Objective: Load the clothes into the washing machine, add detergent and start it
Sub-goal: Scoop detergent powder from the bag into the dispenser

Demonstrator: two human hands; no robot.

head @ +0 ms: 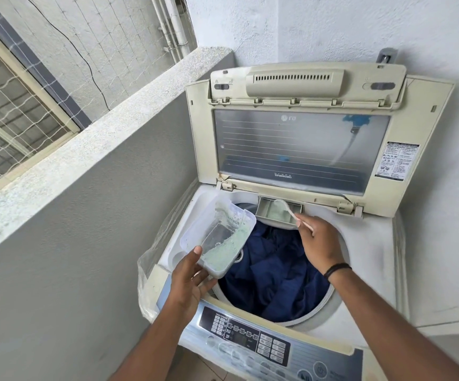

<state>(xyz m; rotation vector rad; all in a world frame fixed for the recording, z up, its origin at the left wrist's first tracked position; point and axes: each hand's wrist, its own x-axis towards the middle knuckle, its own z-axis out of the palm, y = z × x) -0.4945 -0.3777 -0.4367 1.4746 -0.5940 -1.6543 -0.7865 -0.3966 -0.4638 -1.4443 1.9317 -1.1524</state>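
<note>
Clothes (275, 273) already lie in the drum, dark blue. Right-hand fingers (306, 229) pinch a spoon (286, 209) tipping powder into the detergent drawer (271, 211); left-hand fingers (195, 273) grip the powder tub (218, 237). Closing the lid and starting remain.

This was a home's utility balcony used as a laundry corner. A top-loading washing machine (291, 243) stood against a white painted wall (360, 26), its lid (299, 144) raised and dark blue clothes (275, 273) in the drum. A grey parapet (80, 171) with a speckled stone top ran along its left side. Beyond that hung safety netting (11, 111), with drain pipes (173, 26) and a neighbouring building's window (0, 125) visible through it.
</note>
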